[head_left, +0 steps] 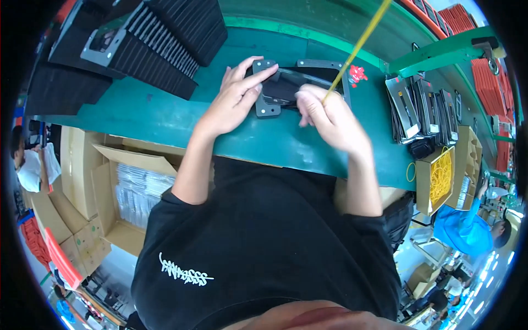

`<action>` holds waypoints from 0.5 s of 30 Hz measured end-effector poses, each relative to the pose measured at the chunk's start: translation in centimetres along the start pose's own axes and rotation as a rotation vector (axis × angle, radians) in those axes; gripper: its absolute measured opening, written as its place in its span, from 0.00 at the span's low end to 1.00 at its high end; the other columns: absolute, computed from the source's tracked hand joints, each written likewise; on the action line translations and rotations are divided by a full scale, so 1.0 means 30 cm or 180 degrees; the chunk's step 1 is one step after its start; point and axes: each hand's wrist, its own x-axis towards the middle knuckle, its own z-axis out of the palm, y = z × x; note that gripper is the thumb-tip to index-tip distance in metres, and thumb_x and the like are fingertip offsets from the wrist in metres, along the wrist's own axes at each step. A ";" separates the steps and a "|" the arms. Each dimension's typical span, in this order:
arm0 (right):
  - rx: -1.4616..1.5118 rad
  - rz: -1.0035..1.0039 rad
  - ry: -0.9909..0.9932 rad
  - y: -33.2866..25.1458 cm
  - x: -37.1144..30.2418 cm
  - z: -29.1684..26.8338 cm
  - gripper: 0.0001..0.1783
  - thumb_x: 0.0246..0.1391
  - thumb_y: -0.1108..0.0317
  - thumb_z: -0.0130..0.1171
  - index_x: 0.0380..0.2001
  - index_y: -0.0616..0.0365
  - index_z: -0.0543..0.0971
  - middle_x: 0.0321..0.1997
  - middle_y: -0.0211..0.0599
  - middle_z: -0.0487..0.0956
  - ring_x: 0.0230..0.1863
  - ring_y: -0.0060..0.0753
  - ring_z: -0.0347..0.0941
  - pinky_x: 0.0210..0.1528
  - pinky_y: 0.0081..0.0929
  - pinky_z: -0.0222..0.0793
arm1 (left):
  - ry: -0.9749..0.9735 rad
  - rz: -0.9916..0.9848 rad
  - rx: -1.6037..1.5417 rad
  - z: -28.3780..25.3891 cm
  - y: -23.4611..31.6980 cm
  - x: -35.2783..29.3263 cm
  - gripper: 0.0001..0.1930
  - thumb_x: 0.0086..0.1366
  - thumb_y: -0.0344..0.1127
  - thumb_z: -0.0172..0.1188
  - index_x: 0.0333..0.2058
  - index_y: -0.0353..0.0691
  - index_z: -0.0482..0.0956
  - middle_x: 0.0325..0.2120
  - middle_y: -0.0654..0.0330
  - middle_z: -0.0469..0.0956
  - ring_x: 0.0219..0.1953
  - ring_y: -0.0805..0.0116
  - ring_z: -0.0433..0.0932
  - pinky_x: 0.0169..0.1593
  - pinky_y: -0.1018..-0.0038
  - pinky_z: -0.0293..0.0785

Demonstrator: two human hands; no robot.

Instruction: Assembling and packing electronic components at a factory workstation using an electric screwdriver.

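Note:
My left hand (236, 102) lies over the left end of a dark, flat piece with a grey end plate (268, 110), its fingers stretched across the plate and touching it. A black middle section (279, 89) spans between my hands. My right hand (335, 121), slightly blurred, is closed with curled fingers at the right end of this piece. What its fingertips hold is hidden. A yellow cord-like strip (360, 47) runs from the top edge down to my right hand. Behind it, a grey frame (319, 64) lies on the green bench.
Tall stacks of black, grey-edged pieces (159, 58) stand at the left. Small red parts (357, 73) lie behind my right hand. Flat dark pieces (404, 107) and a carton of yellow bands (441, 177) are at right. An open cardboard box (124, 234) sits below the bench's left side.

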 end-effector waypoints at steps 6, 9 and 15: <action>0.0098 -0.1168 0.1626 0.188 -0.068 0.242 0.20 0.72 0.68 0.42 0.23 0.62 0.70 0.26 0.36 0.71 0.27 0.28 0.69 0.33 0.27 0.70 | 0.0045 0.0353 0.0294 -0.033 0.016 -0.010 0.36 0.56 0.44 0.71 0.66 0.53 0.74 0.69 0.50 0.61 0.67 0.47 0.63 0.71 0.55 0.55; -0.0400 -0.1361 0.1593 0.190 -0.073 0.281 0.18 0.71 0.71 0.43 0.24 0.63 0.71 0.26 0.38 0.70 0.27 0.31 0.69 0.33 0.28 0.69 | 0.0028 0.0554 0.0546 -0.037 0.019 0.006 0.43 0.47 0.45 0.77 0.65 0.54 0.75 0.68 0.50 0.63 0.66 0.48 0.64 0.70 0.56 0.59; -0.0526 -0.1004 0.1472 0.093 0.014 0.201 0.16 0.70 0.73 0.45 0.25 0.65 0.72 0.28 0.40 0.72 0.28 0.33 0.72 0.33 0.27 0.69 | 0.0065 0.0500 0.0608 -0.060 0.034 0.052 0.42 0.39 0.48 0.81 0.58 0.51 0.81 0.59 0.49 0.70 0.61 0.48 0.70 0.68 0.56 0.64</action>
